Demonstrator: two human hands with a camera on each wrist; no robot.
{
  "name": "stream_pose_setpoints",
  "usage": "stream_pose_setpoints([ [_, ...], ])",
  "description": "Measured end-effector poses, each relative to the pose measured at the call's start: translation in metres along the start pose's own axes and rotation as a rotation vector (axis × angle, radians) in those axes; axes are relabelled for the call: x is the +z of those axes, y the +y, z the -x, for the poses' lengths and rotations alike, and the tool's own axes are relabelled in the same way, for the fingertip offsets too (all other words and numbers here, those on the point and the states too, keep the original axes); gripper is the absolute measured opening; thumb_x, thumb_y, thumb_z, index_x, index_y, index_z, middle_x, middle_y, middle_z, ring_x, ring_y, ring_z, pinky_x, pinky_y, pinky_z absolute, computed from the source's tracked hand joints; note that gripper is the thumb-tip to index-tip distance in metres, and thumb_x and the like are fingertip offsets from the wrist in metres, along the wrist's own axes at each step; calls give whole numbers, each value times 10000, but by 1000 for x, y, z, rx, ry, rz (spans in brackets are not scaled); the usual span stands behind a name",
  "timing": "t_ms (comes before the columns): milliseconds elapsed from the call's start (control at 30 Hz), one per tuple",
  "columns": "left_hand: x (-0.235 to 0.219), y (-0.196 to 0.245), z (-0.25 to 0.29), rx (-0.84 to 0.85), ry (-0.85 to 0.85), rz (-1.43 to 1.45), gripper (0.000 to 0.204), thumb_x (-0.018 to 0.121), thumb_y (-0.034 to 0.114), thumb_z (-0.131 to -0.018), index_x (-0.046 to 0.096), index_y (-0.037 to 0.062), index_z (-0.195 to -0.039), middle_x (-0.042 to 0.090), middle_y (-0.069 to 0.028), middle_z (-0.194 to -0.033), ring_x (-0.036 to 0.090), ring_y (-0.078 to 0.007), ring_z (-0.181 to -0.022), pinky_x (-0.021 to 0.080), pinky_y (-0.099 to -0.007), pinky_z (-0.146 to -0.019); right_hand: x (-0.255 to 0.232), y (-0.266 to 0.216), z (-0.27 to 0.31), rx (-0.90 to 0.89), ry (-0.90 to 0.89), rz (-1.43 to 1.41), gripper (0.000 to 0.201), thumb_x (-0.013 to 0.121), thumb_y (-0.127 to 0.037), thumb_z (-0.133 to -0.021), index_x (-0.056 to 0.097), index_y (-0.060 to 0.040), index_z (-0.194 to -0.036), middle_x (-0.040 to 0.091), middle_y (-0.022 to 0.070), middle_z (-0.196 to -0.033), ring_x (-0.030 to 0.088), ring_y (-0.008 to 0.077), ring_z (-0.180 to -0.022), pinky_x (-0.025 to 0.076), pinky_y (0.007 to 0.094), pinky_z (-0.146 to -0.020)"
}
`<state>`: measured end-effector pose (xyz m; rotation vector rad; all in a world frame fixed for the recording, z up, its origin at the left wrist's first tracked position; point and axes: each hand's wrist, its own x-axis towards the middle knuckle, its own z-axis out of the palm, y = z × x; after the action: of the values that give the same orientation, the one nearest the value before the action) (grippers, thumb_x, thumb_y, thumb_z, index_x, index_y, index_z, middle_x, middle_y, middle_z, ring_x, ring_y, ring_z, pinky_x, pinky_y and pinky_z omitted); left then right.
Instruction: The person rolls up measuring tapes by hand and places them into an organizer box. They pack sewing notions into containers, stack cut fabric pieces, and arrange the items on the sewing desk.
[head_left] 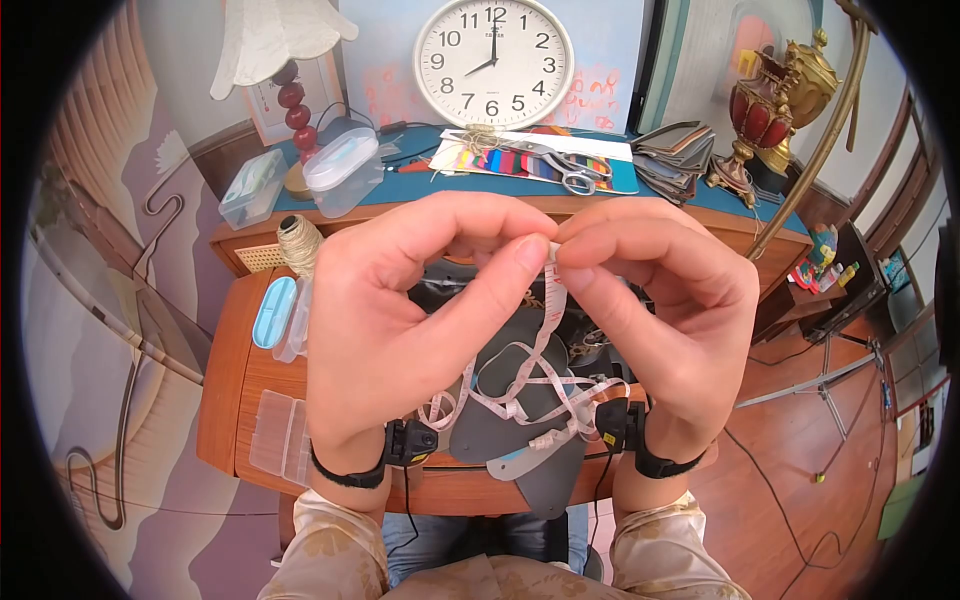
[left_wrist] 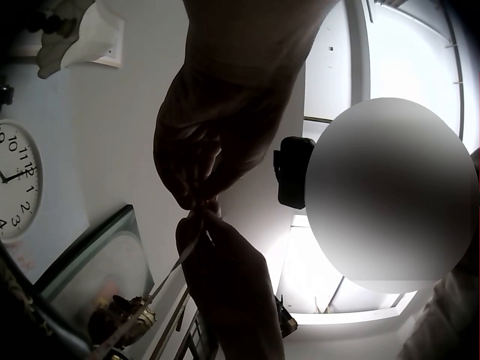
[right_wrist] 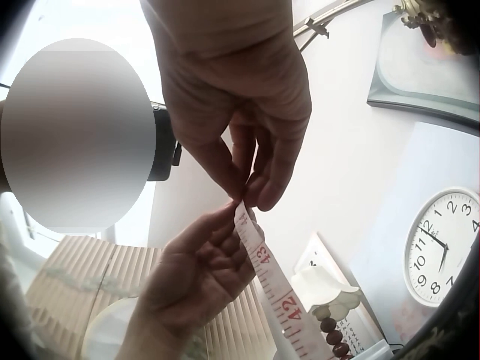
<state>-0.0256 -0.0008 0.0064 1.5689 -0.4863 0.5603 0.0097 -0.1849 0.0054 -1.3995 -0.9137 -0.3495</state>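
Note:
Both hands are raised in front of the chest, fingertips meeting at one end of a white tape measure (head_left: 553, 300). My left hand (head_left: 425, 290) pinches that end between thumb and forefinger. From the other side my right hand (head_left: 670, 290) pinches the same spot. The tape hangs from the fingertips and falls into a loose tangle over a dark grey piece on the table. Red numbers 42 and 43 show on the tape measure (right_wrist: 274, 289) in the right wrist view. In the left wrist view both hands are dark against the light.
Behind the hands, a blue-topped desk holds a wall clock (head_left: 494, 62), scissors (head_left: 575, 178), fabric swatches (head_left: 675, 160) and a clear plastic box (head_left: 343, 172). A twine spool (head_left: 298, 243) and a blue case (head_left: 274, 312) stand at the left. A brown wooden table (head_left: 235, 400) lies below.

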Motion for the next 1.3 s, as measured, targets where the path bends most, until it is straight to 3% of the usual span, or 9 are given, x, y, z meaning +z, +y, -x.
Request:
stream_pose_setpoints([
  [300, 0, -3, 0, 131, -26, -153, 158, 696, -34, -891, 703, -68, -1045, 731, -98, -973, 661, -118, -895, 502, -242, -807, 5, -4, 2, 111, 93, -98, 222, 684, 124, -869, 651, 89, -1086, 709, 119, -1000, 687, 145, -919, 547, 251, -841],
  [667, 2, -4, -1, 184, -38, -186, 201, 708, -102, -838, 699, -75, -1037, 725, -108, -1006, 666, -136, -910, 513, -263, -822, 3, -2, 1, 93, 113, -116, 236, 702, 127, -859, 641, 89, -1085, 702, 120, -998, 692, 157, -927, 560, 263, -839],
  [933, -1, -7, -4, 370, -72, -292, 188, 734, -141, -744, 738, -30, -895, 728, -134, -955, 688, -187, -896, 529, -285, -775, 0, -1, 1, 108, 119, -195, 238, 706, 116, -859, 635, 84, -1083, 696, 140, -1017, 688, 178, -969, 558, 283, -859],
  [1067, 1, -5, -4, 340, -41, -259, 183, 750, -135, -731, 753, -14, -868, 730, -140, -961, 693, -196, -873, 532, -292, -775, -2, -1, 1, 95, 108, -214, 255, 711, 122, -851, 627, 82, -1089, 691, 141, -1035, 687, 181, -975, 564, 293, -877],
  [1167, 2, -4, -6, 375, -86, -276, 198, 758, -118, -759, 747, -31, -937, 733, -134, -980, 697, -181, -854, 534, -276, -772, 0, -2, 1, 97, 127, -248, 272, 715, 131, -841, 626, 78, -1093, 687, 143, -1051, 686, 183, -979, 566, 296, -891],
  [1233, 14, 2, -1, 96, 69, -34, 192, 749, -94, -812, 725, -53, -997, 732, -127, -993, 695, -154, -855, 532, -252, -773, 1, -2, 1, 99, 135, -274, 282, 718, 136, -836, 626, 76, -1095, 684, 145, -1060, 686, 184, -982, 568, 298, -897],
  [1300, 9, 0, 0, 58, 35, -38, 199, 740, -83, -833, 710, -65, -1029, 732, -125, -997, 692, -142, -863, 532, -245, -774, 1, -2, 1, 94, 137, -266, 289, 720, 140, -831, 627, 72, -1095, 682, 146, -1070, 688, 189, -992, 571, 307, -900],
])
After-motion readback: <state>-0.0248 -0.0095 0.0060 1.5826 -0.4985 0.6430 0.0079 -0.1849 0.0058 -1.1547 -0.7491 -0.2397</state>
